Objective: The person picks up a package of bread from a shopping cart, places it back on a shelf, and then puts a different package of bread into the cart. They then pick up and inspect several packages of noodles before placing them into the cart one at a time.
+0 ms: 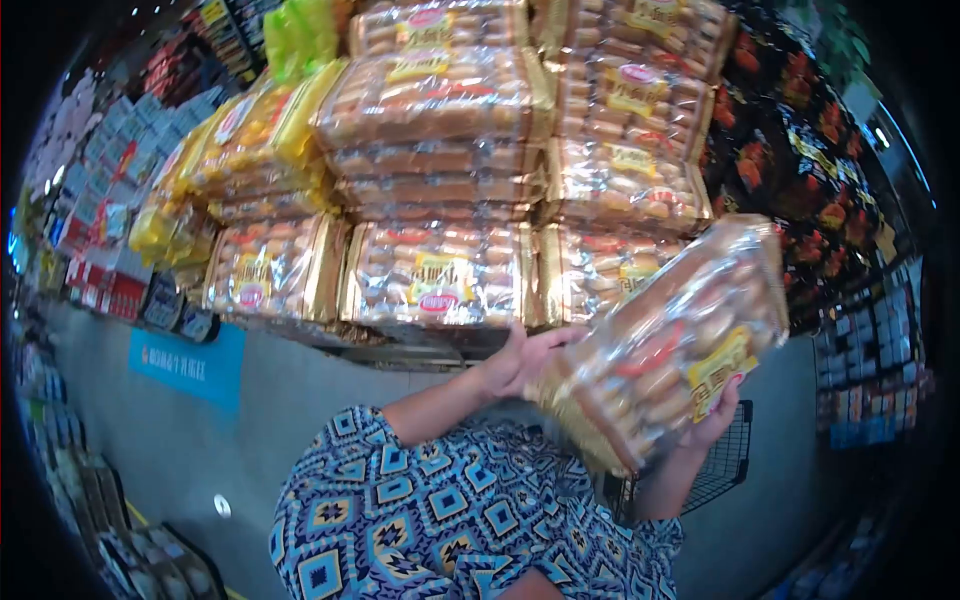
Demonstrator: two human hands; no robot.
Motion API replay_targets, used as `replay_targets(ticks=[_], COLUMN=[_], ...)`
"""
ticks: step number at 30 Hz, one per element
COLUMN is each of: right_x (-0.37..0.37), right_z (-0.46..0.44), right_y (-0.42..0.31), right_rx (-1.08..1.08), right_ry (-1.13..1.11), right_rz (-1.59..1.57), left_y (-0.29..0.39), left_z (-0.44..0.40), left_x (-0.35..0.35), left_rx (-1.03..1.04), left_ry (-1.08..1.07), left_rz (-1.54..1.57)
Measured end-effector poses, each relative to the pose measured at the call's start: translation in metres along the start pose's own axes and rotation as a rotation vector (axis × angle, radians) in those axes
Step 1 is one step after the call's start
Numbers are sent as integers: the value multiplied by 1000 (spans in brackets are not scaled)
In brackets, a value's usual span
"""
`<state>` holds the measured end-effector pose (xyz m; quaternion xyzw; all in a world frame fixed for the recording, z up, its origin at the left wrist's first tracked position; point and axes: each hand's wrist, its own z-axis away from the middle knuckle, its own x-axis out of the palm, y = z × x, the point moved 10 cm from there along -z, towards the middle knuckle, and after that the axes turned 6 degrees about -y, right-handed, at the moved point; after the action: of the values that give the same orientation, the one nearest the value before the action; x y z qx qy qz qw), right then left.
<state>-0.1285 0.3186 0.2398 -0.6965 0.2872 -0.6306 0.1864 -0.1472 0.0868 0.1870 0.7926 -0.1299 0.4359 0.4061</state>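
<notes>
A large clear-and-gold package of small bread rolls (665,355) is held tilted in front of me, its right end raised. My right hand (712,412) grips its lower right edge, with the thumb over the yellow label and the other fingers hidden underneath. At the package's left end is my left hand (530,360), thumb up and fingers reaching against the wrapper. Some of those fingertips are out of sight behind it. Just beyond my hands, similar bread packages (437,275) are stacked in several layers on the display.
Yellow packages (265,130) are piled left of the stack, and black packages with red print (800,150) stand to the right. Below my right arm is a black wire shopping cart (725,455). A blue floor sign (187,365) lies left of the display.
</notes>
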Motion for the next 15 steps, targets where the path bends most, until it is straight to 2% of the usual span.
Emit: replay_targets(ticks=[1, 2, 4, 6, 8, 9, 10, 11, 12, 13, 14, 15], right_x=[7, 5, 12, 10, 44, 12, 6, 22, 40, 59, 59, 40], right_z=[-6, -9, -15, -15, -14, -9, -6, -2, 5, 4, 5, 5], right_y=[0, 6, 1, 16, 33, 40, 43, 46, 48, 38, 29, 5], right_rx=[-12, 30, -137, -106, -95, -82, -69, -68, -63, -144, -133, -154], right_ry=[-44, -29, -210, -178, -280, -135, -142, -334, -521, -498, -500, -402], right_rz=[-76, -58, -187, -158, 12, 154, 163, 48, -71, 81, 81, 70], left_y=[3, 2, -4, 5, 4, 2, 0, 0, 5, 14, 22, 26], left_z=[6, 11, 17, 18, 28, 34, 44, 55, 61, 66, 75, 85], left_x=[5, 11, 6, 8, -24, -25, -38, -50, -51, -52, -54, -59], left_rx=[7, 32, 47, 128, 240, 253, 221, 188, 199, 266, 329, 315], left_ry=[58, -5, 4, 121, 251, 259, 370, 480, 489, 474, 457, 472], left_rz=[-27, 7, -158, -226, -339, -325, -254, -185, -179, -99, -19, 7])
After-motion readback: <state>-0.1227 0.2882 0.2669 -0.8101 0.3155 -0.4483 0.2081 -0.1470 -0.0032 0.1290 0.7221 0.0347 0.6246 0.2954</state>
